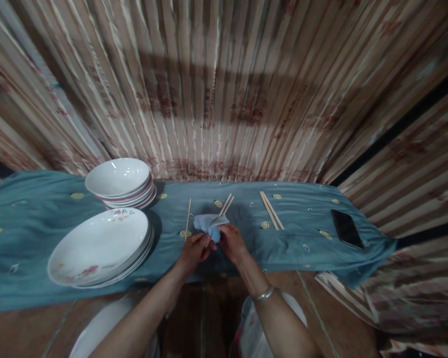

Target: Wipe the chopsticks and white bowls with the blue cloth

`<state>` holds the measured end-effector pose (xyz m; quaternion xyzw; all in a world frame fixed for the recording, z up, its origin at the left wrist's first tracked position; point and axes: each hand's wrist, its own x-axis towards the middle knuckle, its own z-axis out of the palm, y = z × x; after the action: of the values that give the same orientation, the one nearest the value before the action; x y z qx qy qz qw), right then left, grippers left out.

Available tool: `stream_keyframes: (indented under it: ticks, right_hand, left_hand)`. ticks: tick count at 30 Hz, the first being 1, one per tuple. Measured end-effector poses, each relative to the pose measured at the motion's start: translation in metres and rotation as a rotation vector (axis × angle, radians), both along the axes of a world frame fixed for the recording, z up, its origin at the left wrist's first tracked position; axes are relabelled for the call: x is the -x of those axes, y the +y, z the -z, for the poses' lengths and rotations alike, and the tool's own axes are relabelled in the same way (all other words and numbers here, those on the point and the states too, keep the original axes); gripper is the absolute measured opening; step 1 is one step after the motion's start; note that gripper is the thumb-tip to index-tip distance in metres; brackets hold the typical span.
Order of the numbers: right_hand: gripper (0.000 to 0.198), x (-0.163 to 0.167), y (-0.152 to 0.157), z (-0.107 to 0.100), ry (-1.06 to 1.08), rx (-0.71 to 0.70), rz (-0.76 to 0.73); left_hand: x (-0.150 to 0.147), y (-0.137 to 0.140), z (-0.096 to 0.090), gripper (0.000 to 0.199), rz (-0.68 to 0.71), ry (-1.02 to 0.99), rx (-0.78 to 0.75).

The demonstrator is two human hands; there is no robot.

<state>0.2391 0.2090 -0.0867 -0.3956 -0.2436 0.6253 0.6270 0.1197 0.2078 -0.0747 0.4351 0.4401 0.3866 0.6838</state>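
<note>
A light blue cloth [211, 222] is bunched between my hands above the table. Two pale wooden chopsticks [227, 204] stick out of its top, slanting up to the right. My right hand [231, 242] is closed on the cloth around them. With fingers pinched, my left hand [197, 249] grips the lower end of the chopsticks, which the fingers and cloth mostly hide. To the left, a single chopstick [188, 217] lies on the tablecloth, its near end close to my left hand. On the right rests a small group of chopsticks [272, 211], side by side.
On the left stand a stack of white bowls [117, 179] and, nearer me, a stack of white oval plates [97, 248]. A black phone [346, 228] lies at the right end of the teal tablecloth [242, 258]. A patterned curtain [216, 99] hangs behind the table.
</note>
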Motion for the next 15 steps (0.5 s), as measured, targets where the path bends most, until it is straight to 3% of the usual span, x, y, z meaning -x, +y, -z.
stream_keyframes:
  ticks: [3, 10, 15]
  right_hand:
    - [0.009, -0.005, 0.005, -0.004, 0.012, 0.008, 0.012]
    - [0.004, -0.040, 0.026, -0.018, 0.092, 0.010, 0.244]
    - [0.003, -0.038, 0.023, -0.020, 0.080, -0.013, 0.232]
  left_hand:
    - [0.001, -0.001, -0.001, 0.042, 0.015, -0.012, 0.015]
    - [0.004, -0.019, -0.005, 0.044, 0.109, -0.021, 0.090]
    - [0.010, -0.026, -0.009, 0.045, 0.096, -0.068, 0.126]
